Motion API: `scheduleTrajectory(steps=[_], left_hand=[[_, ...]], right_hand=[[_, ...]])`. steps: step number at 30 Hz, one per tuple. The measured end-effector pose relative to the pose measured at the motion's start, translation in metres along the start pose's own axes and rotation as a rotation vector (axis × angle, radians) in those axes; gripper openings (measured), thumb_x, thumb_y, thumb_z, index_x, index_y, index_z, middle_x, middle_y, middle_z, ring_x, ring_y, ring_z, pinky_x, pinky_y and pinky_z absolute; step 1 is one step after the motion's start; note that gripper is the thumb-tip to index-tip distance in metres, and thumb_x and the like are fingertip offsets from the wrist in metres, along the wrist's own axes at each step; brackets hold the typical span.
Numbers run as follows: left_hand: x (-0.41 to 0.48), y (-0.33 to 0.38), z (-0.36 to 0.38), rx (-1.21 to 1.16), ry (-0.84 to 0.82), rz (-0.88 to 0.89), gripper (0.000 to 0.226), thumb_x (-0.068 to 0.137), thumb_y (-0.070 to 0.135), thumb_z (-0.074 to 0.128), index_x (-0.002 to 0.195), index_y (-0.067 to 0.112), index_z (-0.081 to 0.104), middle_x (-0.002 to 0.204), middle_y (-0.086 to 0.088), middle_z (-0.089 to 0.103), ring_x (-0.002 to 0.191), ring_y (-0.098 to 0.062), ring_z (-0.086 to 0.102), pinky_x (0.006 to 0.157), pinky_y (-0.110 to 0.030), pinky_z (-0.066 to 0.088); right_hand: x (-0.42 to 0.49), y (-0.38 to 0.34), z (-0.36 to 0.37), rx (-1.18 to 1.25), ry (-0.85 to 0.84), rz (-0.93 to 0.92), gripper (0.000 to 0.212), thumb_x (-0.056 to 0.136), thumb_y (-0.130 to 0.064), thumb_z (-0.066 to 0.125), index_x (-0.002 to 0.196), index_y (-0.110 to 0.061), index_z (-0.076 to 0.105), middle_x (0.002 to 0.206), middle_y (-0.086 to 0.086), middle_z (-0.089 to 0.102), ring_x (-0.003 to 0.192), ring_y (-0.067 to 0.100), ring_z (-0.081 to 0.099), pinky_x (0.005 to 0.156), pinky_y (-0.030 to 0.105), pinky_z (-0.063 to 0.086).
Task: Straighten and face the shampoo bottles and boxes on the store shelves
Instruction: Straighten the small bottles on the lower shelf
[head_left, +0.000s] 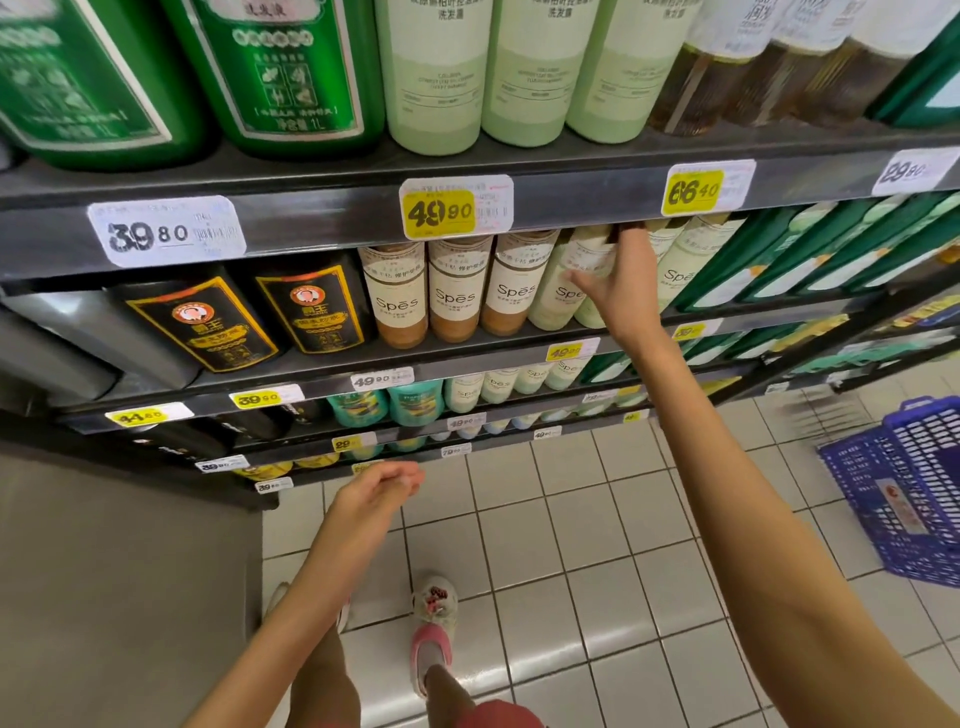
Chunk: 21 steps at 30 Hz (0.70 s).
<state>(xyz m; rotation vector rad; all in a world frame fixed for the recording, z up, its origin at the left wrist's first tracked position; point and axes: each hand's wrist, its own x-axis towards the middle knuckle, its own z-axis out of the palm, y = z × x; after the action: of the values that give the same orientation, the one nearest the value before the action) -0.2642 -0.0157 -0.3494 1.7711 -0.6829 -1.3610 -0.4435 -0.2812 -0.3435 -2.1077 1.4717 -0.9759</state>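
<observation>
**Bottles packed tight at centre right: knock-over risk**

Your right hand is at the second shelf down, centre right of frame. Its fingers wrap a pale green bottle, thumb spread across the label. The fingertips run up under the shelf lip, so you can't see them whole. Your left hand hangs at lower centre, loosely curled, holding nothing.

Risks, as judged from here:
- The held bottle touches its neighbour on the left, which looks tilted. A hard twist would likely shove that one into the brown bottles and topple the row.
- Headroom under the lip looks slight. Lift to turn and the cap may catch. Better to rotate it in place.
- With a one-handed hold high on a tall bottle, the base could skid off the front edge. Your free left hand could steady it.

Around:
- Green boxes stand ranked just right of the hand and crowd that side.
- Black bottles sit left of the brown ones.
- A blue basket is on the tiled floor at the right edge, well apart from your feet.
</observation>
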Motion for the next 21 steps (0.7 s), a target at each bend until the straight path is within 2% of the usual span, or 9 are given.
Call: scheduleTrajectory(steps=[3,5,7,9,12,16,21], left_hand=[[-0.001,-0.001,0.004,0.010,-0.016,-0.001,0.021,0.096,0.011,0.045,0.108,0.012,0.061,0.108,0.000,0.066,0.103,-0.010,0.060,0.085,-0.016,0.041],[-0.001,-0.001,0.006,0.016,-0.030,0.006,0.021,0.096,0.011,0.044,0.109,0.013,0.061,0.108,0.002,0.066,0.102,-0.006,0.060,0.081,-0.011,0.041],[-0.002,0.000,0.009,0.020,-0.044,0.013,0.021,0.096,0.013,0.045,0.110,0.014,0.061,0.108,0.003,0.066,0.100,-0.001,0.059,0.078,-0.007,0.039],[-0.002,0.001,0.011,0.020,-0.051,0.023,0.020,0.096,0.013,0.045,0.108,0.016,0.061,0.109,0.004,0.066,0.102,-0.002,0.059,0.081,-0.010,0.040],[-0.003,0.002,0.016,0.011,-0.072,0.032,0.019,0.096,0.013,0.045,0.105,0.019,0.061,0.109,0.004,0.066,0.104,-0.004,0.060,0.084,-0.012,0.040],[-0.002,0.003,0.020,0.005,-0.095,0.051,0.017,0.095,0.015,0.048,0.100,0.023,0.062,0.108,0.005,0.067,0.105,-0.005,0.060,0.085,-0.013,0.040],[-0.001,0.002,0.018,0.005,-0.101,0.060,0.017,0.094,0.018,0.049,0.099,0.027,0.062,0.109,0.006,0.066,0.105,-0.003,0.059,0.087,-0.014,0.040]], right_hand=[[-0.011,0.004,-0.002,0.020,0.034,-0.048,0.064,0.071,-0.012,0.080,0.124,0.002,0.046,0.118,0.015,0.051,0.107,0.011,0.041,0.093,0.015,0.033],[-0.014,0.004,-0.003,0.014,0.033,-0.060,0.067,0.070,-0.012,0.080,0.125,0.002,0.044,0.118,0.016,0.051,0.109,0.014,0.042,0.094,0.016,0.033],[-0.013,0.006,-0.002,0.013,0.013,-0.051,0.067,0.070,-0.011,0.080,0.124,0.002,0.043,0.117,0.016,0.050,0.110,0.022,0.046,0.094,0.022,0.036],[-0.011,0.006,-0.002,0.026,-0.020,-0.035,0.067,0.070,-0.011,0.080,0.124,0.000,0.042,0.119,0.016,0.050,0.113,0.027,0.048,0.095,0.028,0.039],[-0.011,0.007,-0.004,0.079,-0.072,-0.034,0.075,0.070,-0.011,0.080,0.130,-0.006,0.036,0.129,0.012,0.049,0.120,0.023,0.047,0.100,0.027,0.038],[-0.013,0.007,-0.005,0.121,-0.096,-0.034,0.076,0.070,-0.011,0.080,0.131,-0.008,0.034,0.130,0.010,0.049,0.121,0.022,0.047,0.102,0.031,0.039],[-0.014,0.004,0.001,0.054,0.017,-0.007,0.072,0.070,-0.010,0.080,0.130,-0.003,0.041,0.125,0.015,0.044,0.118,0.020,0.039,0.100,0.019,0.030]])
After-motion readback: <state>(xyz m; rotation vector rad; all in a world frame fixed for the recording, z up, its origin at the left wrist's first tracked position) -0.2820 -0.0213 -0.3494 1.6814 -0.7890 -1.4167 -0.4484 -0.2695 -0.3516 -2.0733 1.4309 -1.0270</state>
